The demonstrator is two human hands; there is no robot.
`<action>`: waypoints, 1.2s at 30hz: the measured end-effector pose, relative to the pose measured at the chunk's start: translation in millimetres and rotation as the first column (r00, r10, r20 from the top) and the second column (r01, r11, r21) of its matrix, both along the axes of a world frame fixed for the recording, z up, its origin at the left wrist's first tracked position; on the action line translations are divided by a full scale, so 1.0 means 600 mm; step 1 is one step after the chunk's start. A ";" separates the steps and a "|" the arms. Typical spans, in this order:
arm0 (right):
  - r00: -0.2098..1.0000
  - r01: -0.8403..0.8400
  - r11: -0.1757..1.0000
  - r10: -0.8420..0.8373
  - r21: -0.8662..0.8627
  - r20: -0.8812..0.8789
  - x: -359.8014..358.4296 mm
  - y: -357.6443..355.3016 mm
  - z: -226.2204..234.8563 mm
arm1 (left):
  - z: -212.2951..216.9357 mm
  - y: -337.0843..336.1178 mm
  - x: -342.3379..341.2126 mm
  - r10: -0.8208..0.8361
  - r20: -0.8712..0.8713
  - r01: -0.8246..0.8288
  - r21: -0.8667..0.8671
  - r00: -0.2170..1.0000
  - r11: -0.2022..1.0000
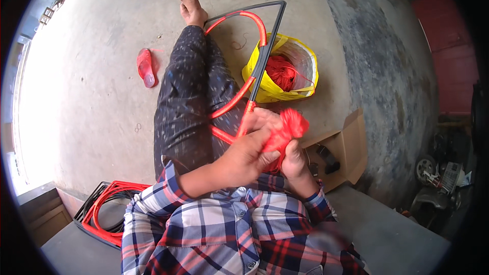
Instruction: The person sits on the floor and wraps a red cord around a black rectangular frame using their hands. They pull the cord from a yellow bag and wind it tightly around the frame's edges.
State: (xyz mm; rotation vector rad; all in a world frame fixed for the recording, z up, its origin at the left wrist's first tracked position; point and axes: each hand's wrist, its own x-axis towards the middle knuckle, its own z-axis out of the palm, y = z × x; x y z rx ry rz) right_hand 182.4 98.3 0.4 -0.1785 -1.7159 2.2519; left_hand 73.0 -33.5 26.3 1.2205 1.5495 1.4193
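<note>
A bundle of bright red yarn (286, 128), blurred at its top, is held up in front of my lap. My right hand (295, 162) closes on its lower right side, thumb pointing up. On the other side, my left hand (249, 148) grips the yarn, its fingers partly hidden behind the strands. Beside that hand, a black frame (270, 40) with curved parts wrapped in red cord (238, 103) leans across my legs. The lower end of this frame passes behind my left hand.
A yellow bag (265, 91) holding more red yarn (281, 73) stands right of my legs. An open cardboard box (351, 153) with dark items is nearer. Red and black frames (109, 214) lie at my left. A red slipper (146, 67) rests on the floor.
</note>
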 end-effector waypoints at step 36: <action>0.920 0.142 0.846 -0.304 0.514 0.246 -0.069 0.063 -0.137 | -0.072 0.043 -0.128 0.059 -0.802 -0.259 -0.122 0.594 0.958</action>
